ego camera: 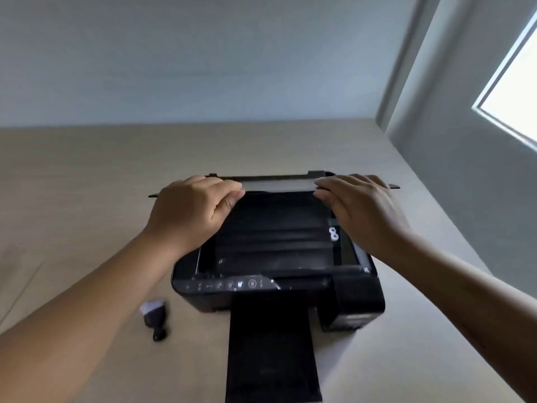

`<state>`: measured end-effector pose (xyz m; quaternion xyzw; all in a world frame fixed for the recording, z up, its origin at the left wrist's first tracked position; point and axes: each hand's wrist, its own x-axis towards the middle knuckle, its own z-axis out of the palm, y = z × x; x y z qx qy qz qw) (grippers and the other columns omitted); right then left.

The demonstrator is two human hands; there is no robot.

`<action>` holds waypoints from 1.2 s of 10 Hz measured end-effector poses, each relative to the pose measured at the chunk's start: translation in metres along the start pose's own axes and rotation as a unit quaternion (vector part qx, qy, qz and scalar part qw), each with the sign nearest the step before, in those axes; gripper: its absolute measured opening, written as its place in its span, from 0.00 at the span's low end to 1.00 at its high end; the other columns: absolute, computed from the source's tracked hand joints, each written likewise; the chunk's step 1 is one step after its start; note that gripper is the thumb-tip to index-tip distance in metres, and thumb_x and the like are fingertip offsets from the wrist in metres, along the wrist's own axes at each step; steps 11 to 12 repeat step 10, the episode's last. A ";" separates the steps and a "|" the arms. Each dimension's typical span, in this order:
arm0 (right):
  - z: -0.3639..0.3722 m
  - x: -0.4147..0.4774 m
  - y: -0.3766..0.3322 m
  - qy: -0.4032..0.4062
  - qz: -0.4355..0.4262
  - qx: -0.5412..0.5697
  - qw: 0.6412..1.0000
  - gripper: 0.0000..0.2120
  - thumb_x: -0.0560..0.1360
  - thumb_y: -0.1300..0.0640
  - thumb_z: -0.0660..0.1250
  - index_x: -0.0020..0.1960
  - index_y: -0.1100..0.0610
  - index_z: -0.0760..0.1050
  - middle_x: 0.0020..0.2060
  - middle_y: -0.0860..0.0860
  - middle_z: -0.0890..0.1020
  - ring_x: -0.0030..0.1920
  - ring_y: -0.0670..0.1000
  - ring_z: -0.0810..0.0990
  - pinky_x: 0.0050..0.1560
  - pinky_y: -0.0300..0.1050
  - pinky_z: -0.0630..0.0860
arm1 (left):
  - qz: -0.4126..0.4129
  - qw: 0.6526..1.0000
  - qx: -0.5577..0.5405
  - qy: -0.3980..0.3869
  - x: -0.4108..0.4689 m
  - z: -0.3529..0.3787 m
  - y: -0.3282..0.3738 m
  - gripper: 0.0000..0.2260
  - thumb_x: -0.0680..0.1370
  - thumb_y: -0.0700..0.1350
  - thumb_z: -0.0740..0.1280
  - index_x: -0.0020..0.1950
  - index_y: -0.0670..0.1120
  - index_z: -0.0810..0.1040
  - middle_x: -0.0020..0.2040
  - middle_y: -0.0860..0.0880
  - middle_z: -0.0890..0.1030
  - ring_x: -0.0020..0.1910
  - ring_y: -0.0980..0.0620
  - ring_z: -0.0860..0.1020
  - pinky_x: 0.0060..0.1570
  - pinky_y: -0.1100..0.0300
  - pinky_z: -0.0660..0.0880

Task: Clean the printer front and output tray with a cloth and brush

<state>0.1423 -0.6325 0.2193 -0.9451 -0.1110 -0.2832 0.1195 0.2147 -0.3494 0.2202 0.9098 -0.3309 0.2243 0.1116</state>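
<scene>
Left hand (194, 210) and right hand (360, 212) both reach to the far back edge of a glossy black plastic inkjet printer (276, 257) on a light wooden table (87, 199). They rest at either end of a pale grey rear flap (279, 185). Fingers of the left hand curl over the flap, with the thumb tucked against it in a pinch. Fingers of the right hand lie straighter and pressed together on top, and it is unclear whether its thumb grips underneath. The parts to be cleaned lie on the near side, toward the person: the front control strip and a long, flat black output tray (273, 350). The tray's long axis runs straight toward the camera, and its end is cut off by the bottom edge. A small black brush with a white tip (153, 315) lies on the table left of the printer's front, closer to the left hand. It is blurred. No cloth is visible.
</scene>
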 end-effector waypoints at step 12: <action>0.093 -0.017 0.007 -0.218 0.275 0.200 0.915 0.28 0.77 0.43 0.63 0.74 0.50 0.62 0.73 0.48 0.67 0.74 0.49 0.62 0.71 0.44 0.59 | -0.200 0.952 0.022 -0.230 -0.047 0.114 0.010 0.38 0.72 0.70 0.36 0.80 0.53 0.43 0.80 0.56 0.42 0.78 0.55 0.41 0.76 0.51 0.41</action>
